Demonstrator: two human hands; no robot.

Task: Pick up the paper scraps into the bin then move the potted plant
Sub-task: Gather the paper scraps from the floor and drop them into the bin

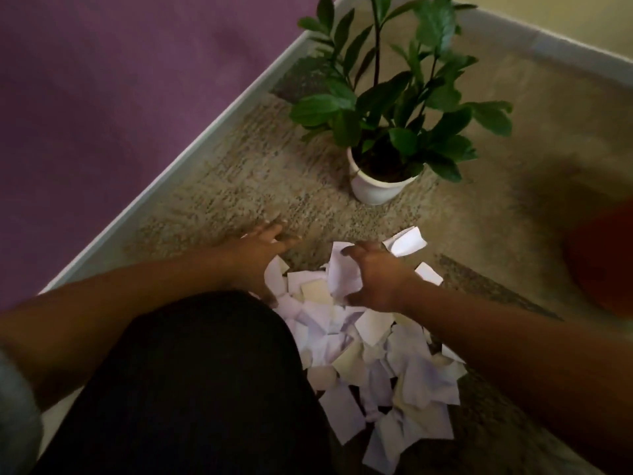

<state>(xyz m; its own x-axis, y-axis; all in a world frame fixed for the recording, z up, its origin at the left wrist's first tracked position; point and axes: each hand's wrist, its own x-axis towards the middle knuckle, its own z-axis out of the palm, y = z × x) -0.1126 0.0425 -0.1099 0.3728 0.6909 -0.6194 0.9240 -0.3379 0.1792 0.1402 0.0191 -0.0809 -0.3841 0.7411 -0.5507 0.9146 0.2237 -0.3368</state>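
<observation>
Beige carpet (239, 186) fills the corner of a room where a purple wall (102, 80) at ten o'clock and a pale yellow wall (565, 15) at one o'clock meet, each edged by a white baseboard (191, 149). At twelve o'clock, near that corner, stands the potted plant (400, 108), its dark green leaves rising from a white pot (373, 188) that sits upright on the carpet. At the centre and running toward five o'clock lies a loose heap of paper scraps (376, 354), white and cream pieces overlapping one another, well apart from the pot. The left hand (263, 248) reaches over the heap's upper left edge with fingers spread wide, palm down, touching the nearest pieces. The right hand (373, 275) is at the heap's top, fingers and thumb curled around a crumpled white piece (342, 269), with another folded scrap (406, 243) just beyond its knuckles. A dark-clothed knee (205, 371) fills the frame at seven o'clock. At three o'clock a blurred reddish-brown rounded shape (603, 262) sits at the frame's edge; what it is cannot be told.
</observation>
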